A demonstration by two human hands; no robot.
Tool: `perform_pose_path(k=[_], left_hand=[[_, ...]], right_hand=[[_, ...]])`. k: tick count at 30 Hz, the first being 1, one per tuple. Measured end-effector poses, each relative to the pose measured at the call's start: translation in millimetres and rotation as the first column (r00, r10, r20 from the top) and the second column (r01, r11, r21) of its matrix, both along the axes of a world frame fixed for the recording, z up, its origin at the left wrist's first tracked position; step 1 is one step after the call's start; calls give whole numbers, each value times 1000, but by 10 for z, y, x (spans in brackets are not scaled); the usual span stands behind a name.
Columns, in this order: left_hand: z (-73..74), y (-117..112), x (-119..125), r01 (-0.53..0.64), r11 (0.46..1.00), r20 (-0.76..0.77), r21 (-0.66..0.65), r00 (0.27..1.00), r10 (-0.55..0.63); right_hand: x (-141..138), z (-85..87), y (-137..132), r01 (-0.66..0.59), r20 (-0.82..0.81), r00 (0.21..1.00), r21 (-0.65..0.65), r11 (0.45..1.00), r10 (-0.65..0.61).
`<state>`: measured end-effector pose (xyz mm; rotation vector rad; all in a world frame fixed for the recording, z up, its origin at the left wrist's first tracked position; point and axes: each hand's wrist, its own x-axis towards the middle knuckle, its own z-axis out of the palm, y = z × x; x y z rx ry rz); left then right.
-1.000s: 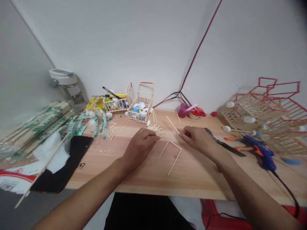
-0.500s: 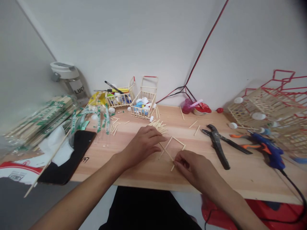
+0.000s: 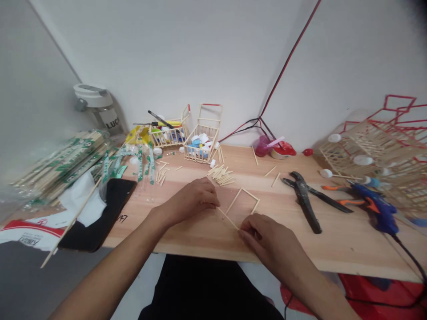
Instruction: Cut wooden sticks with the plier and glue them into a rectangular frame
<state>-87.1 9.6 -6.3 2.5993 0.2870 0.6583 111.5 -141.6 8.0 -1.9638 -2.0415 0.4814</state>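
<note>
- The left hand (image 3: pixel 188 202) rests on the surface (image 3: pixel 350 251), its fingers (image 3: pixel 213 200) curled, with the tips at or just beside one end of a loose stick (image 3: pixel 227 218); whether they grip it is hidden.
- The right hand (image 3: pixel 268 235) is nearly closed, its fingers (image 3: pixel 245 233) pinching the stick's other end.
- The stick frame (image 3: pixel 242 189) lies flat between the hands, three sides joined in a U; the loose stick crosses its open end, though any join there cannot be told.
- Done so far: those three sides.
- Left: the fourth corner joints look unfinished, and this flat piece has none of the upright sides seen on the small cages (image 3: pixel 202 142) at the back.
- Short sticks (image 3: pixel 220 175) lie heaped just beyond the frame.
- Pliers (image 3: pixel 303 202) and a glue gun (image 3: pixel 378 209) lie to the right, beside a large stick structure (image 3: pixel 370 155) with red edging.
</note>
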Motion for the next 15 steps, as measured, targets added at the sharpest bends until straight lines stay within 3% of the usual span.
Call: perform_pose_path(k=[8,15], left_hand=[[-2,11,-26,25,1000,-71,-11,997,-26],[42,-7,-24,35,999,-121,-21,992,-37]], right_hand=[[238,-41,-51,129,-39,991,115,985,-125],[282,-62,-91,163,-60,986,107,981,-158]])
